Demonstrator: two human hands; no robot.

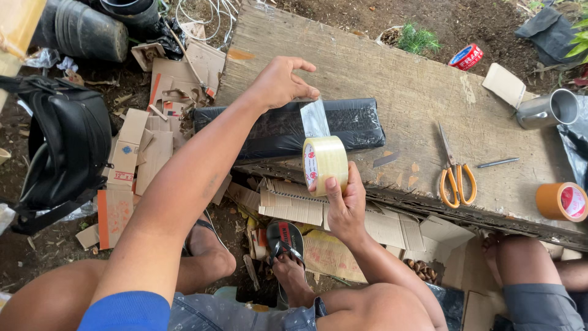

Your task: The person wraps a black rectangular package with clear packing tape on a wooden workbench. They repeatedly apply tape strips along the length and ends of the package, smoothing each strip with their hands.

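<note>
On weathered wooden board [392, 73], centre: black plastic-wrapped parcel [269, 132] lying flat. Left hand [278, 83] at 12 o'clock, fingers together, pinning free end of clear tape strip [315, 117] onto parcel top. Right hand [344, 205] at 6 o'clock, clamped on clear packing tape roll [324, 164], strip taut between. Step judged: taping over wrap; next calls for pull across, press down, cut. Orange-handled scissors [456, 178] at 3 o'clock, untouched. Parcel contents hidden; strip's stuck end covered by fingers.

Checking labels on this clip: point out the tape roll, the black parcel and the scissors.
tape roll [325, 163], head view, its outer band
black parcel [355, 122], head view, right part of its top
scissors [456, 184], head view, orange handles
</note>
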